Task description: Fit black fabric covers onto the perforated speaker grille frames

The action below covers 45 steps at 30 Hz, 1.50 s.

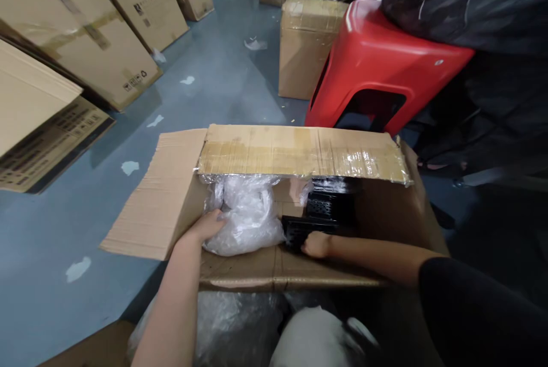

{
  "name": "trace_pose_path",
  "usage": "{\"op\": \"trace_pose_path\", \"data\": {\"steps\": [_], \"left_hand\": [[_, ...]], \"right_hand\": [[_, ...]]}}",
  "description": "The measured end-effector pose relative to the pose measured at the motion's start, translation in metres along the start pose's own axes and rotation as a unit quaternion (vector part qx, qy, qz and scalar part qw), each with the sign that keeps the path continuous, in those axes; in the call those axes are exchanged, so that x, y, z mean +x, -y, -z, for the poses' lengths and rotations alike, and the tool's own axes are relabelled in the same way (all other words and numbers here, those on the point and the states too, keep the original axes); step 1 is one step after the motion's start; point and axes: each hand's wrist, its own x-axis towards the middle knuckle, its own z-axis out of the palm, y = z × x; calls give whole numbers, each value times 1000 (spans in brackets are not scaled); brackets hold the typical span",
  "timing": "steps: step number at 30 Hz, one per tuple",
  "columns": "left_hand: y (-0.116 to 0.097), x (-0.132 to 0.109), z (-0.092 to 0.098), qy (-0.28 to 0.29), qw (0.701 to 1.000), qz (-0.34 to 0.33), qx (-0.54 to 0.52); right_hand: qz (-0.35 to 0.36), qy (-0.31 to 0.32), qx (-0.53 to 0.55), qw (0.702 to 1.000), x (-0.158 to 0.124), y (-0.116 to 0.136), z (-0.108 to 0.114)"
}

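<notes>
An open cardboard box (240, 270) stands in front of me. Inside it on the left lies a bundle of clear plastic wrap (248, 218), and my left hand (209, 224) rests against its left side, fingers partly hidden by the plastic. My right hand (315, 244) is closed on the near edge of a black slotted plastic part (295, 229) near the box's middle. Behind that part, more black plastic parts (323, 206) sit deeper in the box, some under clear film.
A red plastic stool (385, 59) stands beyond the box at the right, a person in dark clothing (466, 1) beside it. Cardboard boxes (145, 1) line the back and left. Plastic scraps (78, 269) lie on the blue-grey floor. More clear plastic (235, 321) is below the box's near edge.
</notes>
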Motion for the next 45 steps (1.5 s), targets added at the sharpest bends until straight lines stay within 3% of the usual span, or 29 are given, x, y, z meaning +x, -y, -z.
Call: {"op": "trace_pose_path", "data": {"steps": [2,3,6,8,9,13,17,24,27,30,34,36,41,45], "left_hand": [[1,0,-1,0,1000,1,0],[1,1,-1,1,1000,0,0],[2,2,-3,3,1000,-3,-8],[3,2,-3,2,1000,-8,-18],[4,2,-4,-1,1000,-9,-23],[5,2,-6,-7,1000,-10,-17],[5,2,-6,1,1000,-13,-12],[4,2,-5,23,1000,-5,-4],[7,5,-7,11,1000,-7,-8],[10,7,-7,-5,1000,-9,-16],[11,7,-8,4,1000,-12,-28],[10,7,-8,9,999,-17,-31],[8,7,-6,6,1000,-10,-11],[7,4,-7,8,1000,-13,12]], "right_hand": [[5,-29,11,1000,0,-15,6],[-28,-57,17,998,-3,-25,9],[-241,-115,18,964,-15,-61,17],[-344,-94,4,934,-19,-85,15],[-364,-80,-2,928,-20,-94,12],[-372,-58,-22,926,-18,-115,-1],[-360,-46,-33,931,-20,-114,3],[-356,-69,-56,930,-60,-100,63],[-258,-87,-63,960,-67,-86,77],[-139,-64,-52,987,-53,-62,62],[-101,-55,-33,993,-22,-45,27],[-122,-59,-18,991,-15,-54,18],[-348,-30,18,937,-19,-102,10],[-388,-2,-6,922,-14,-119,-4]]}}
